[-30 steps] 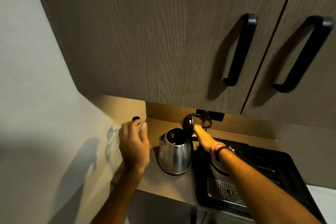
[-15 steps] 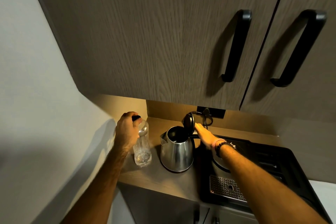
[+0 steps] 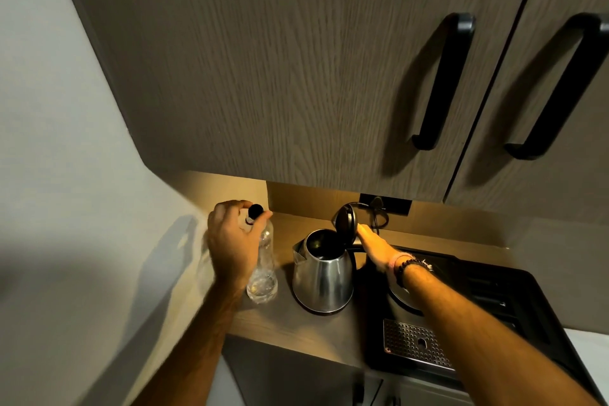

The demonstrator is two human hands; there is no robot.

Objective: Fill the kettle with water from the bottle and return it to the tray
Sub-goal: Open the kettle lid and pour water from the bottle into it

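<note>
**Bottle in hand, cap on, kettle open and waiting**

Head view: since a second ago the left hand (image 3: 232,246) has gone from hovering with its back to the camera, covering the bottle, to curling round the upper part of the clear bottle (image 3: 263,269). The fingertips are now closed about the neck beside the dark cap (image 3: 255,209). The bottle stands upright on the counter (image 3: 296,323), near the left wall and just to the left of the kettle, with a gap between them. Its cap is on.

The right hand (image 3: 375,249) has barely shifted. It lies flat and open, fingers stretched toward the raised lid (image 3: 346,223) and the top of the handle. Whether it touches the lid or only rests beside it, I cannot tell; it grips nothing that I can see.

The steel kettle (image 3: 323,274) sits on the counter, off the black tray (image 3: 494,316), which lies just to its right. The inside looks dark, and the water level cannot be read.

By my judgement the task is at an early stage: kettle off the tray and opened, bottle taken hold of. Left to do: uncap, pour, close the lid, and set the kettle on the tray again.
</note>
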